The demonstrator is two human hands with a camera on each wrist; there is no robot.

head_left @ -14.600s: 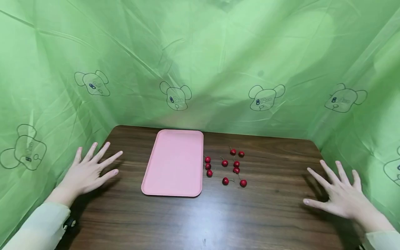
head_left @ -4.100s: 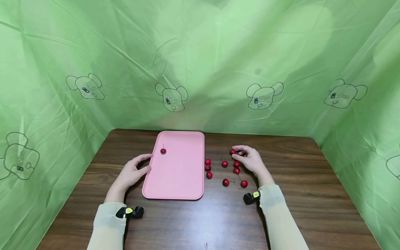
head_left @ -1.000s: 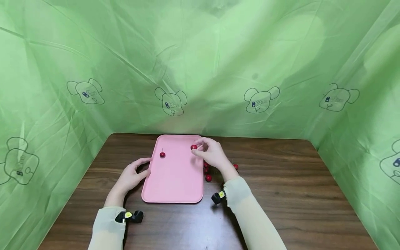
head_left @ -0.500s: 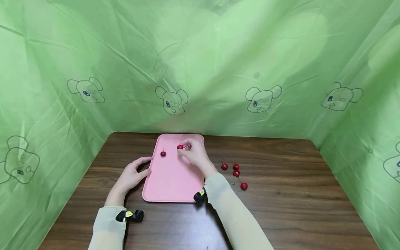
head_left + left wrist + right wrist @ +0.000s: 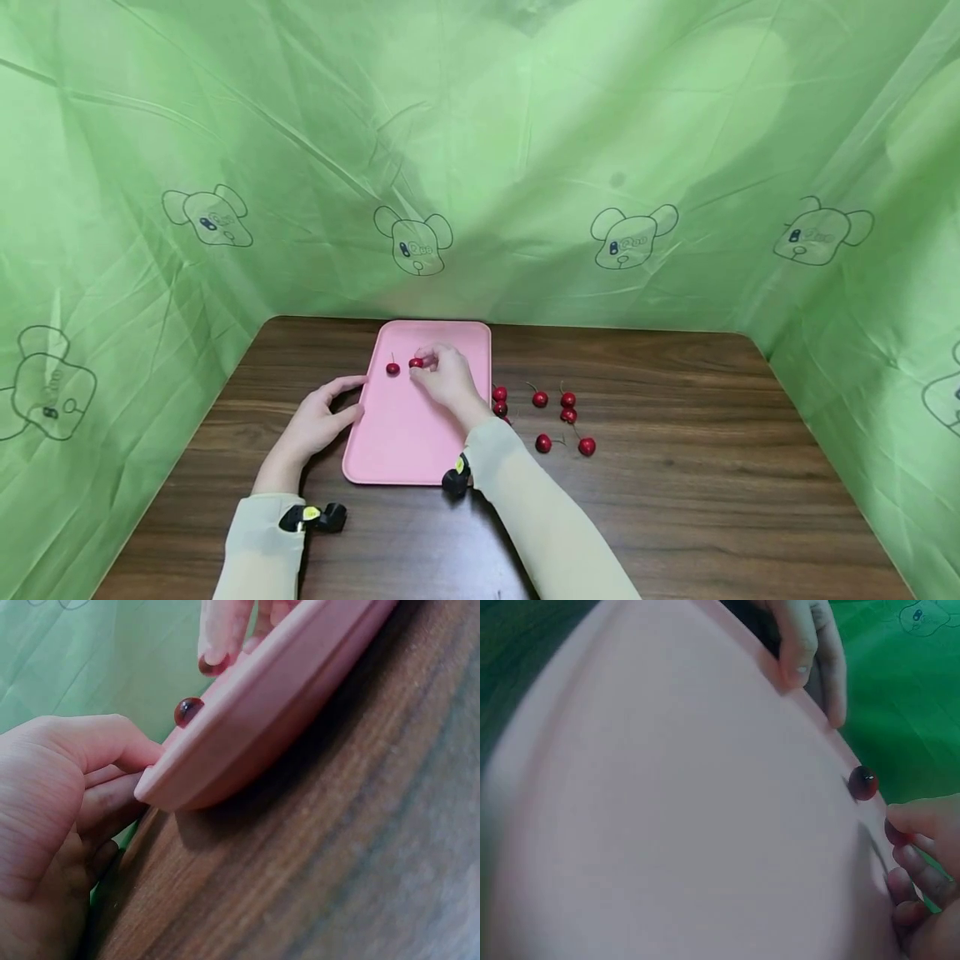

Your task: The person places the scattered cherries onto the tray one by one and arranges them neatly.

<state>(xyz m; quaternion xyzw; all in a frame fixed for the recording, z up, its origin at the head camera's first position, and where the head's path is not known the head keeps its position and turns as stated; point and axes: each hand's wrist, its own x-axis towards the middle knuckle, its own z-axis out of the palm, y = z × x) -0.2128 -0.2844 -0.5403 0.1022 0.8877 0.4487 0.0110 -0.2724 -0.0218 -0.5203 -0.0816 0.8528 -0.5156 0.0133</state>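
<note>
A pink tray (image 5: 408, 433) lies on the wooden table. My left hand (image 5: 311, 425) holds its left edge, the thumb at the rim and the fingers along the outer side. Over the tray's upper part, my right hand (image 5: 447, 379) pinches a red cherry (image 5: 416, 363) between thumb and fingertips, low over the surface. Just left of it, another cherry (image 5: 392, 368) sits in the tray with its stem up. In the right wrist view the resting cherry (image 5: 863, 783) is close beside the pinched cherry (image 5: 896, 832), which the fingers partly cover.
Several cherries (image 5: 567, 401) with stems lie on the table (image 5: 697, 467) right of the tray. A few cherries (image 5: 499, 393) sit against its right edge, one partly hidden by the right sleeve. Green cloth (image 5: 517, 167) surrounds the table's back and sides.
Some seconds ago my right hand took this cherry from the table's far group. Over the last second it moved left across the tray and lower, toward the resting cherry. The left hand stayed put.
</note>
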